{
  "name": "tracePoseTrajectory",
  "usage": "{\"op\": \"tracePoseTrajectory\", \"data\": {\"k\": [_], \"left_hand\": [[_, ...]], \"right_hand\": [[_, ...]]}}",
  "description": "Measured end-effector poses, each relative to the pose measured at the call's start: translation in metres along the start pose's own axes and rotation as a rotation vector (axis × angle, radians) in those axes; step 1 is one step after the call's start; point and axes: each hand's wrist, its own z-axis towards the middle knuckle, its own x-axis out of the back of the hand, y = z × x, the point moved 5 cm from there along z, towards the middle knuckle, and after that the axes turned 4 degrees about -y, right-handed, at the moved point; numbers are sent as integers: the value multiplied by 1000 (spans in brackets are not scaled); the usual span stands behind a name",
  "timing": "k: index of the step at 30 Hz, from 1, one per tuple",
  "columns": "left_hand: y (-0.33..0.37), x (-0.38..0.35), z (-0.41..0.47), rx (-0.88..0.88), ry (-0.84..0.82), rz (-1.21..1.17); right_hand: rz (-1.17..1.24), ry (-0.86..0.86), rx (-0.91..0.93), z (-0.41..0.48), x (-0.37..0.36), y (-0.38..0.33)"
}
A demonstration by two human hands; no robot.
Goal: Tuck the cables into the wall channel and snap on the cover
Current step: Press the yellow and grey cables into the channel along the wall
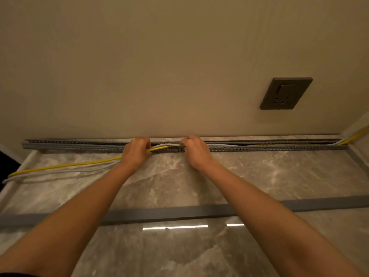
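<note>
Cables (165, 146) span between both hands (137, 150) at channel (79, 147).

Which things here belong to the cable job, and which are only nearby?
Belong to the job:
- yellow cable
- white cables
- slotted wall channel
- loose gray cover strip
- left hand and right hand, both gripping the cables

Only nearby:
- dark wall socket
</note>
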Motion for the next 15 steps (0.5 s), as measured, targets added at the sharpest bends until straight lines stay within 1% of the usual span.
{"op": "tracePoseTrajectory", "data": {"k": [2, 5, 10, 12, 15], "left_hand": [[-15, 2, 1, 53, -80, -25], [-36, 5, 6, 134, -192, -94], [-51, 3, 9, 138, -372, -322], [-53, 5, 14, 132, -364, -354], [-50, 13, 22, 104, -335, -336]], "right_hand": [[-15, -17, -4, 5, -3, -13], [-60, -14, -65, 8, -3, -22], [-124, -24, -83, 12, 0, -27], [-135, -37, -69, 15, 2, -27], [-159, -56, -34, 17, 3, -24]]}}
